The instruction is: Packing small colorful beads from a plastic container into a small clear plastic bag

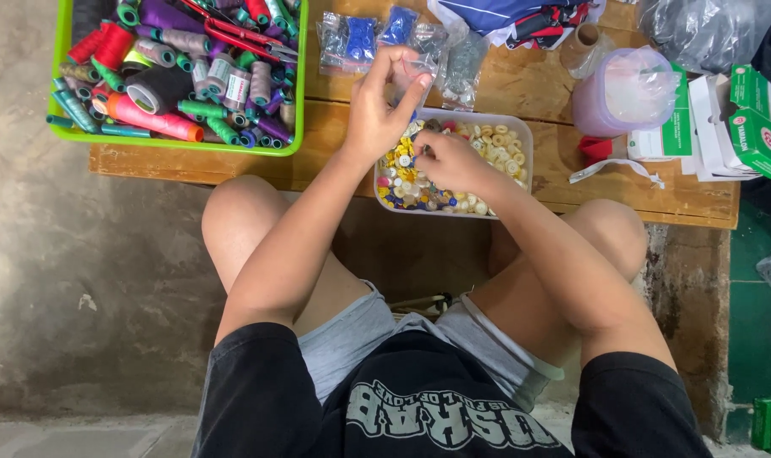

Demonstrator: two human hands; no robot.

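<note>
A long wooden surface (521, 85) runs across the top of the frame. The person sits low in front of it, with bare knees up on both sides of the middle.

At the upper left of the frame sits a big green tray (61, 51) on the surface. It is packed with thread spools (161, 119) in red, pink, purple and green, and red scissors (241, 36) lie on top of them.

At the upper right stands a purple tub (597, 106) with a clear bag inside it. Right of it lie green and white boxes (745, 123).

In the middle of the frame, at the near edge of the surface, sits a clear plastic box (528, 140). It is full of buttons (491, 142), yellow, white, blue and red ones.

The left arm comes up from the lower left of the frame, bent at the elbow. The left hand (375, 119) is lifted above the top left corner of the box. Its thumb and fingers are pinched shut on a small clear bag (415, 69).

The right arm comes in from the lower right and crosses toward the middle. The right hand (451, 161) is down in the box, palm down, resting on the buttons. Its fingers are curled in and pinch together at the tips. What they hold is too small to tell.

Above the box lie little bags (360, 41) with blue and grey bits inside.
</note>
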